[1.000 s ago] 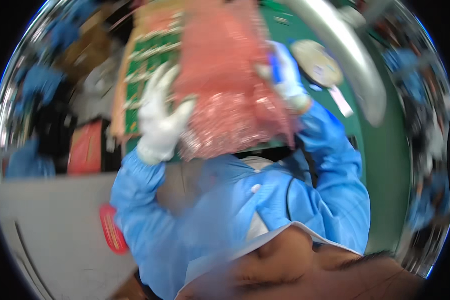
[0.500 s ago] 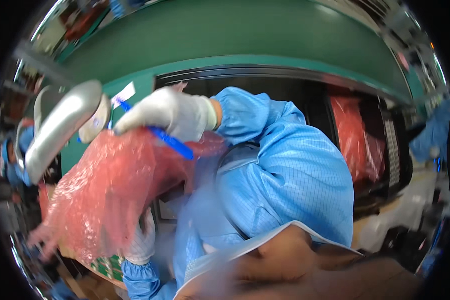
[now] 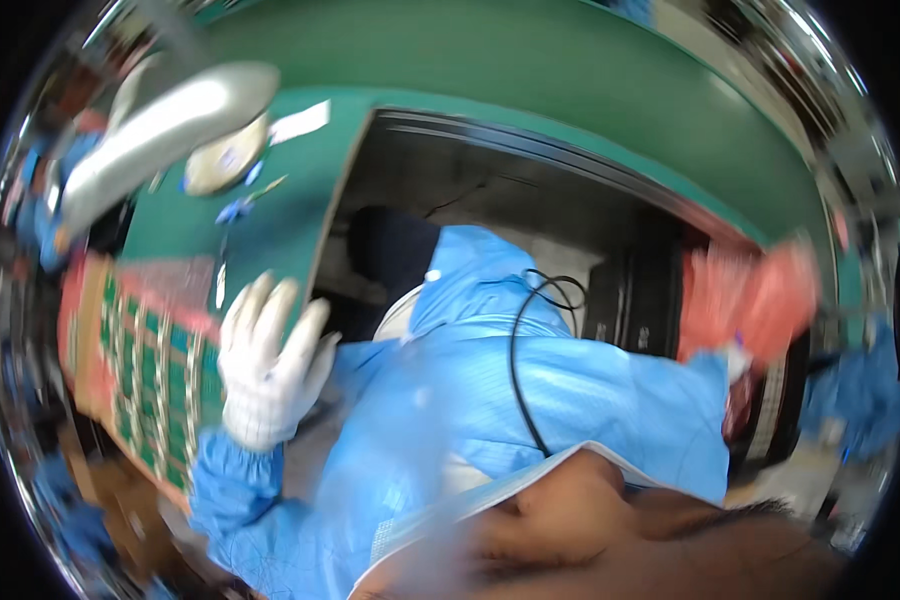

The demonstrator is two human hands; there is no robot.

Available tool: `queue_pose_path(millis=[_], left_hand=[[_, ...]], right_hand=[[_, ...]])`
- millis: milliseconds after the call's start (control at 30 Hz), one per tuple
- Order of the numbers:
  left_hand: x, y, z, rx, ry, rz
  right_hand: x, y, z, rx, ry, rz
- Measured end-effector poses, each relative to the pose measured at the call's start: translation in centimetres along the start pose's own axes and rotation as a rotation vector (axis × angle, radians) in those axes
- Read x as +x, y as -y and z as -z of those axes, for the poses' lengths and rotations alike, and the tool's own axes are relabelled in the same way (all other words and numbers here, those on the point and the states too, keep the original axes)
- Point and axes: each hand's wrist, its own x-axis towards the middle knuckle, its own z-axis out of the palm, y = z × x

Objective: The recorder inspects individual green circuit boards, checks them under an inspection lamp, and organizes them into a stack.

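Note:
My left hand (image 3: 262,365), in a white glove, is held with spread fingers beside the tray of green circuit boards (image 3: 150,375) at the left; nothing is in it. The boards stand in rows. At the far right my right hand (image 3: 738,362) shows only as a small white patch at the end of its blue sleeve. It is closed on a crumpled pink plastic bag (image 3: 750,295), which is smeared by motion. A small blue thing (image 3: 235,210) and a thin dark tool (image 3: 221,278) lie on the green tabletop (image 3: 295,185).
A silver curved arm (image 3: 170,140) reaches over the table at the upper left. Below it are a round cream-coloured object (image 3: 227,160) and a white slip (image 3: 300,122). A black case (image 3: 635,315) stands at the right. A black cable (image 3: 518,360) loops across my blue smock.
The pink bag has gone from over the circuit boards at the left to the far right with my right hand. My left hand, formerly partly behind the bag, is now uncovered and open.

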Motion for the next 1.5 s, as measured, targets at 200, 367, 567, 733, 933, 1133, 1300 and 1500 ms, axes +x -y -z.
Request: queue_pose_path(millis=[200, 367, 567, 733, 933, 1133, 1300, 1500], left_hand=[[-3.2, 1.6, -0.8, -0.115, 0.033, 0.085], [-7.1, 1.7, -2.0, -0.049, 0.012, 0.259], [-11.7, 3.9, -0.4, 0.006, 0.168, 0.607], [-16.2, 7.0, 0.3, 0.147, 0.068, 0.874], [-15.4, 11.3, -1.8, 0.272, 0.104, 1.018], [-15.1, 12.9, -3.1, 0.303, 0.237, 1.005], [-15.4, 12.8, -1.5, 0.256, -0.11, 1.038], [-14.7, 12.5, -1.1, 0.247, -0.266, 1.178]], right_hand=[[15.7, 11.8, -26.3, -0.186, 0.275, 0.533], [9.5, 38.6, -38.8, 0.119, 0.592, 1.058], [-17.1, 58.1, -22.5, 1.34, 1.07, 1.865], [-31.7, 64.7, -10.1, 1.617, 1.359, 2.184], [-39.5, 68.6, -1.6, 1.516, 1.518, 2.516], [-41.0, 69.6, -4.8, 1.489, 1.636, 2.425], [-42.2, 69.9, -7.7, 1.637, 1.856, 2.07], [-42.2, 70.0, -7.6, 1.592, 2.115, 1.868]])
